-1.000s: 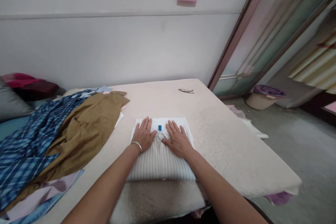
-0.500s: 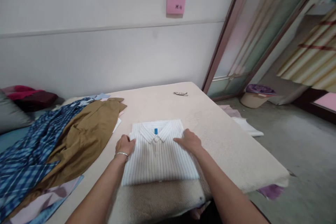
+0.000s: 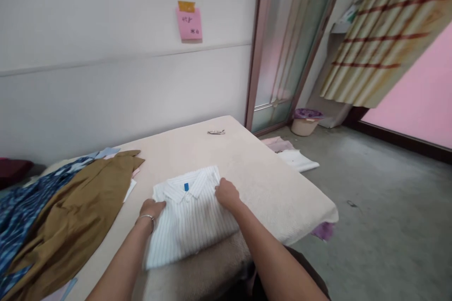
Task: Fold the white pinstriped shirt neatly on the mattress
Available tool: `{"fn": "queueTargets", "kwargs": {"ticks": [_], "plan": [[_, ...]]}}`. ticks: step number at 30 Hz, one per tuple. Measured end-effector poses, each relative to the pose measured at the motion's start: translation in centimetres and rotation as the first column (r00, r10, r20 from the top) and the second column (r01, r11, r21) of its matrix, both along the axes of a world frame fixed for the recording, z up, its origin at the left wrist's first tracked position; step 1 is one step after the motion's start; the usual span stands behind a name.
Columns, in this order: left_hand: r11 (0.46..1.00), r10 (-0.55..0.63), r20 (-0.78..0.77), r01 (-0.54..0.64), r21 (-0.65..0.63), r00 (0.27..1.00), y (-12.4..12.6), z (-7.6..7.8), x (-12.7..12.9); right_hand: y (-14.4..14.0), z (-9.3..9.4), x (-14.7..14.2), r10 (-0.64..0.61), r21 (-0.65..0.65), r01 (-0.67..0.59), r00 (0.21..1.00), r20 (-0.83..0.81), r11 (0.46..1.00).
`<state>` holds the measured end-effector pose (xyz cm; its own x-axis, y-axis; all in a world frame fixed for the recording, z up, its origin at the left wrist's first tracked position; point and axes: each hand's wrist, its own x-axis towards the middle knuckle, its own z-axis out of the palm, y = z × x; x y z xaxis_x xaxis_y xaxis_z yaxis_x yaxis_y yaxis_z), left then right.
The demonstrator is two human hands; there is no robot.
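A folded white shirt (image 3: 190,225) with thin dark stripes lies at the near edge of the padded surface, collar away from me. A blue label (image 3: 186,186) shows inside its collar. My left hand (image 3: 151,209), with a silver bangle at the wrist, grips the shirt's left side, thumb on top. On the opposite side, my right hand (image 3: 227,194) is closed on the edge near the shoulder. The fingers of both hands are partly hidden under or behind the cloth.
Brown trousers (image 3: 84,197) and a blue plaid garment (image 3: 31,216) lie heaped at the left. Eyeglasses (image 3: 216,132) rest near the far corner of the cream cover (image 3: 282,197). White cloth (image 3: 298,160) and a bin (image 3: 305,124) are on the floor to the right.
My view has turned to the right, so everything sits further left. The shirt looks slightly rotated, and my right hand has its fingers closed more tightly at the shirt's edge.
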<state>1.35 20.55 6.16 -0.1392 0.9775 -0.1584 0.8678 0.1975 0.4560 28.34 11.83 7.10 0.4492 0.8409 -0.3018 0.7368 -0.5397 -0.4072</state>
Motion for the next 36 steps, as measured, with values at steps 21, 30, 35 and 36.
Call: {"fn": "queueTargets", "kwargs": {"ticks": [21, 30, 35, 36], "plan": [[0.956, -0.283, 0.289, 0.294, 0.005, 0.915, -6.4, -3.1, 26.6, -3.8, -1.8, 28.2, -0.242, 0.056, 0.236, 0.923, 0.300, 0.970], [0.544, -0.664, -0.280, 0.705, 0.455, 0.693, -10.4, -1.9, 25.4, -7.8, -3.4, 22.4, -0.212, 0.343, 0.036, 0.844, 0.492, 0.938], [0.521, -0.718, -0.400, 0.821, 0.233, 0.570, -11.0, -4.6, 26.8, -7.8, -6.4, 21.6, -0.101, 0.200, 0.023, 0.917, 0.387, 0.980], [0.528, -0.715, -0.408, 0.821, 0.216, 0.567, -10.9, -4.8, 26.8, -7.7, -6.5, 21.7, -0.100, 0.195, 0.027, 0.920, 0.378, 0.980]]}}
